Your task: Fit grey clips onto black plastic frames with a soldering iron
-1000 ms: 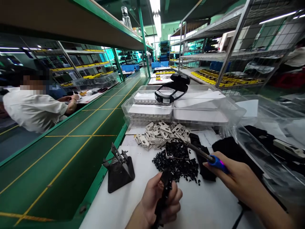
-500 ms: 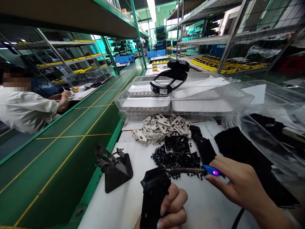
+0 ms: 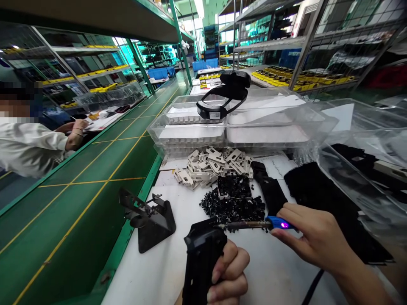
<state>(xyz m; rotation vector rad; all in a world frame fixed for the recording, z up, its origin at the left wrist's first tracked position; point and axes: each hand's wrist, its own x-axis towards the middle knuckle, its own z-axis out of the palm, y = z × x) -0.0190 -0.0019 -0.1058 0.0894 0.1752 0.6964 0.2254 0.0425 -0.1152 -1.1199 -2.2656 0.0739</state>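
The fingers of the right hand (image 3: 313, 237) pinch a blue-handled soldering iron (image 3: 248, 225), its long axis lying nearly level, tip pointing left to the upper edge of the black plastic part (image 3: 203, 258) held upright in the curled fingers of the left hand (image 3: 230, 275).

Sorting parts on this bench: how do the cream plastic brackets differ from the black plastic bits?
The cream plastic brackets are larger, flat and rectangular with cut-outs; the black plastic bits are much smaller, irregular fragments. The brackets lie farther away, beside the stacked clear plastic trays; the black bits lie nearer the camera. Both lie in loose heaps on the white bench top.
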